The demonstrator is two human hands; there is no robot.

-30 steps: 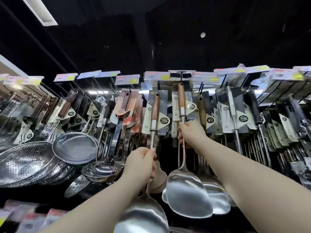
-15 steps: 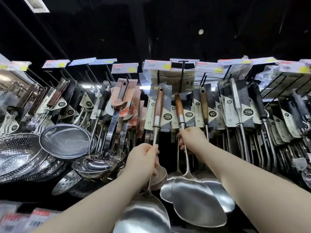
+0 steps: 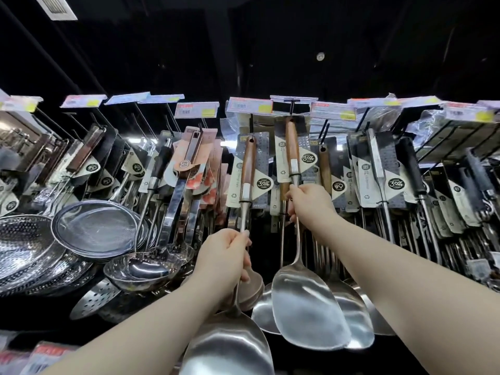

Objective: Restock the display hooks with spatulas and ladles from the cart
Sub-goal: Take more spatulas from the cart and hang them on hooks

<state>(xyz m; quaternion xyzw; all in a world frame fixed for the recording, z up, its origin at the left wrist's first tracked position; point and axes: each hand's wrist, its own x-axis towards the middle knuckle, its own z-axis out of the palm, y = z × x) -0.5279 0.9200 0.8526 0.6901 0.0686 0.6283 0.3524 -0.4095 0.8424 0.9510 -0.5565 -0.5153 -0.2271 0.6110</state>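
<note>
Spatulas fill both fists. Left hand (image 3: 226,254) wraps one spatula (image 3: 248,169) by its steel shaft, blade cut off below. Right hand (image 3: 308,203) clamps another spatula (image 3: 307,309) raised toward a hook (image 3: 291,108); its handle top is hard to make out.

I see two bare forearms coming up from the bottom of my view, with no sleeves, cuffs or gloves anywhere along them. The left hand (image 3: 226,255) has no ring, watch or bracelet that I can make out, and a short pale nail shows at the top of its fingers (image 3: 244,235). The right hand (image 3: 308,203) is just as plain, its wrist bare too. Both arms are smooth and unmarked, with no tattoos, plasters or bands on the parts I see.
</note>
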